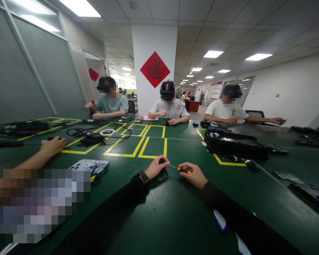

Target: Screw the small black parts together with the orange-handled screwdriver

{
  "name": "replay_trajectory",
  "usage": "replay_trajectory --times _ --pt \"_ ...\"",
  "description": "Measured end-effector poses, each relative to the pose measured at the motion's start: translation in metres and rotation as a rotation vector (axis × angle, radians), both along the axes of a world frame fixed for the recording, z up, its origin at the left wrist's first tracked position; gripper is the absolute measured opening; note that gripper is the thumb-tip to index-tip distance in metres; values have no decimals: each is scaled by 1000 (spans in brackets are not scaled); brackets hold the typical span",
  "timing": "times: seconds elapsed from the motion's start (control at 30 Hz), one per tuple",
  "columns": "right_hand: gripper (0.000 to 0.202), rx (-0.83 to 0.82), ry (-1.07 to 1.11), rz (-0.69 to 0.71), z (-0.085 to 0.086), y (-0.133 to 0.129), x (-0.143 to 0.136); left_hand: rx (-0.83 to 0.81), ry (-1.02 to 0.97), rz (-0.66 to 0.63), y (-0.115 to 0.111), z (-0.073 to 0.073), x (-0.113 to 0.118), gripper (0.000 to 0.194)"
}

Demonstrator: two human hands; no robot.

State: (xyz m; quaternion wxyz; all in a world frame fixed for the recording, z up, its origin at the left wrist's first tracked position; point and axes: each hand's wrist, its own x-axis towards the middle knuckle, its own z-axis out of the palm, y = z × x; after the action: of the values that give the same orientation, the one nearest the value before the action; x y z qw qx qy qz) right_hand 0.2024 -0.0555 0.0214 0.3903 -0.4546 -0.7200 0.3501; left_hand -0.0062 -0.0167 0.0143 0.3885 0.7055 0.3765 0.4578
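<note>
Green table (162, 226) stretches before you, cables (23, 126) at its far left. Your left hand (157, 168) pinches a small black piece (162, 161), fingers nearly closed. Rightward, the screwdriver (185, 170) points at it, its handle lightly gripped in your half-curled right hand (195, 175). You seem to be lining them up; contact isn't clear. Turning would call for a firm left pinch and straight alignment.

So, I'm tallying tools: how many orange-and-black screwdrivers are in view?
1: the orange-and-black screwdriver in the right hand, its thin shaft pointing toward the left hand. Others may be hidden from this view.
</note>
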Motion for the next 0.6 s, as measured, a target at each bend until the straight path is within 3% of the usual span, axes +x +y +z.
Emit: replay_trajectory --times 0.17,0.33,0.5,0.6 --pt "39 -197 -31 73 -3 5 0 -21 -5 0 0 0 -1 26" --pt "35 -175 -13 72 -7 5 -2 -97 -71 -29 2 -2 -1 29" --pt "34 -80 36 84 -4 6 0 14 2 7 4 -5 -2 27" --pt "35 -202 0 126 -5 10 0 63 53 18 5 -5 -3 26"
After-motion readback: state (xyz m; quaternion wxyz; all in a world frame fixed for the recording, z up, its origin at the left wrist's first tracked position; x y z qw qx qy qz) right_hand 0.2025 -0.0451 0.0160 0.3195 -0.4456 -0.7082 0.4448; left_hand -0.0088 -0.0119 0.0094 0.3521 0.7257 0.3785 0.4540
